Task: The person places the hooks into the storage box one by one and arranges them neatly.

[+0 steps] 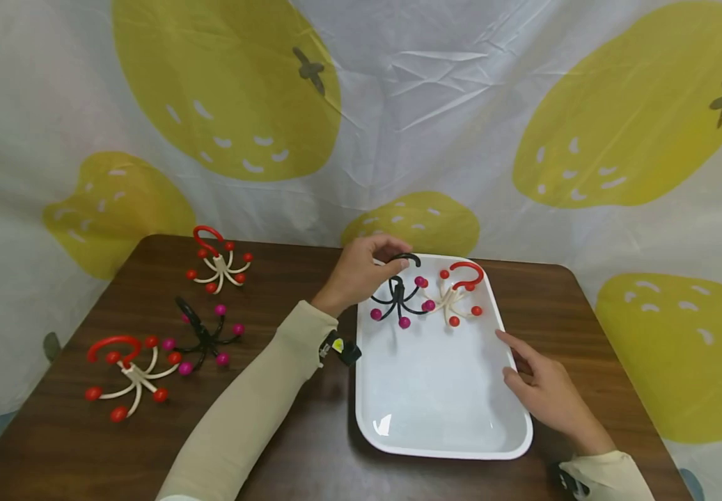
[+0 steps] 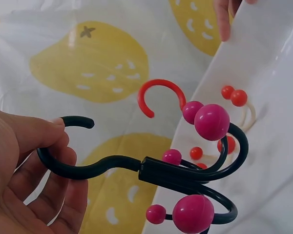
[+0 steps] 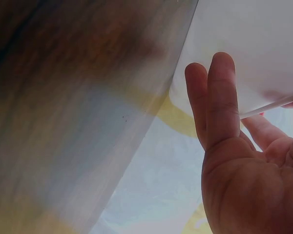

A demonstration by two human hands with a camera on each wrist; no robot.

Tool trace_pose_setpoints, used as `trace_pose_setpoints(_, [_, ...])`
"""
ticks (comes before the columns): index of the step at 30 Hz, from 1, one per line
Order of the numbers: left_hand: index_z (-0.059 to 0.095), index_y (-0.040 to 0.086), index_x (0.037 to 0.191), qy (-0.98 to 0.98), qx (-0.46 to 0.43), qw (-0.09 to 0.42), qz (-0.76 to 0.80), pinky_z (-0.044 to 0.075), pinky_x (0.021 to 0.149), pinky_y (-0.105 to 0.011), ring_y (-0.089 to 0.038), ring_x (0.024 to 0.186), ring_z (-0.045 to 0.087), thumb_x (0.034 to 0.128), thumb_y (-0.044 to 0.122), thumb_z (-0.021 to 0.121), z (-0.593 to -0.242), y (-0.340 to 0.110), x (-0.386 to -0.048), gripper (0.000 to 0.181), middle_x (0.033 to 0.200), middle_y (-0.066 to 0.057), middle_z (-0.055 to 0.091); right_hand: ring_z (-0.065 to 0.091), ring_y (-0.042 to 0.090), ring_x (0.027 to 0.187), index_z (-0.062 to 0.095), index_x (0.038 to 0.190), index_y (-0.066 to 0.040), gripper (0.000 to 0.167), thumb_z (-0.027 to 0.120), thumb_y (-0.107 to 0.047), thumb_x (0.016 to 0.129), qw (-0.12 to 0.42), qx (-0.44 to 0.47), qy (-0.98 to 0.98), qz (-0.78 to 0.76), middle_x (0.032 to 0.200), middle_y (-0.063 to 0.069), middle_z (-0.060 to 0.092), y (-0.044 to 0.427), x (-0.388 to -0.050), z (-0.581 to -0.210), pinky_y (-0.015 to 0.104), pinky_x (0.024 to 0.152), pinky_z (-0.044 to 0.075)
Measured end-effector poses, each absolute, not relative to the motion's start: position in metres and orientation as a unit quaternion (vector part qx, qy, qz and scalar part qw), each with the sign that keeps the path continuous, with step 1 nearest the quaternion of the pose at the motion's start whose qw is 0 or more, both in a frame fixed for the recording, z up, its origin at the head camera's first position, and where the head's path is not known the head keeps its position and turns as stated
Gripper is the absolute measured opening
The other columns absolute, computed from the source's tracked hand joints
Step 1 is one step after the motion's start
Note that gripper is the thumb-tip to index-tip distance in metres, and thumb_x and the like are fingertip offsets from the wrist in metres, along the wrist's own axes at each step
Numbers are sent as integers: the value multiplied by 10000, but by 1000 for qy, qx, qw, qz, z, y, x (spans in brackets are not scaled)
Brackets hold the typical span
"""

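My left hand (image 1: pixel 363 271) pinches the hook of a black multi-arm hanger (image 1: pixel 399 293) with magenta balls, over the upper left of the white tray (image 1: pixel 442 390). In the left wrist view, thumb and fingers of the left hand (image 2: pixel 39 165) curl round the hook of the black hanger (image 2: pixel 171 175). Beside it in the tray lies a cream hanger (image 1: pixel 450 299) with red balls and a red hook. At the tray's right rim, my right hand (image 1: pixel 548 393) rests with loosely bent fingers; the right wrist view shows the right hand (image 3: pixel 244 161) against the tray's outer side (image 3: pixel 254 53).
On the brown table (image 1: pixel 298 410), left of the tray, lie a cream hanger with a red hook (image 1: pixel 219 268) at the back, a black hanger with magenta balls (image 1: pixel 205 341), and another cream hanger (image 1: pixel 138 376) nearer the front. A fruit-patterned cloth (image 1: pixel 423 139) hangs behind.
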State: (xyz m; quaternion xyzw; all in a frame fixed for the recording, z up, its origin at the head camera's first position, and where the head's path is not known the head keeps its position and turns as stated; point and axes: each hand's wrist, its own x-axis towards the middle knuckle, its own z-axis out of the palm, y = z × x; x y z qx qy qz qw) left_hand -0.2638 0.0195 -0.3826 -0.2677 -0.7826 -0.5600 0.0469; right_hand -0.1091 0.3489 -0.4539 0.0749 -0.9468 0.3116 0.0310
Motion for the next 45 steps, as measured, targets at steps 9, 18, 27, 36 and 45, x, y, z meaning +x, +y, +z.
trace_pose_setpoints(9, [779,89,1140,-792,-253,34,-555,582,861,-276,-204,975,724,961,126,788,-396,23,-271,183,1087,-65,788,726,386,1099,520,1548,-58,561,641,-59,1000,41,78,-945,316,1370,315,652,347,-108,-458,481,835,644])
trace_pose_setpoints(18, [785,102,1142,-801,-235,18,-551,566,841,-250,-205,984,722,959,120,786,-401,27,-277,184,1087,-64,790,722,372,1092,521,1548,-61,558,638,-70,1003,46,74,-946,311,1375,313,650,348,-109,-456,472,829,646])
trace_pose_setpoints(27, [777,84,1167,-806,-235,11,-544,578,857,-276,-214,1004,725,969,122,776,-408,30,-281,201,1113,-70,785,730,409,1114,534,1527,-68,537,645,-60,1002,43,72,-945,316,1379,320,643,349,-110,-456,503,849,637])
trace_pose_setpoints(36, [773,123,1191,-807,-221,-3,-548,583,899,-291,-185,1038,701,987,162,767,-416,29,-285,208,1156,-36,773,722,413,1128,519,1541,-87,542,645,-76,1014,32,67,-945,319,1405,312,626,349,-111,-455,502,855,638])
trace_pose_setpoints(45, [764,124,1224,-810,-209,-10,-548,590,965,-344,-200,1086,693,985,170,771,-419,26,-283,244,1192,-25,766,721,416,1131,511,1544,-86,543,641,-76,1018,25,66,-945,320,1418,320,615,348,-110,-455,494,850,641])
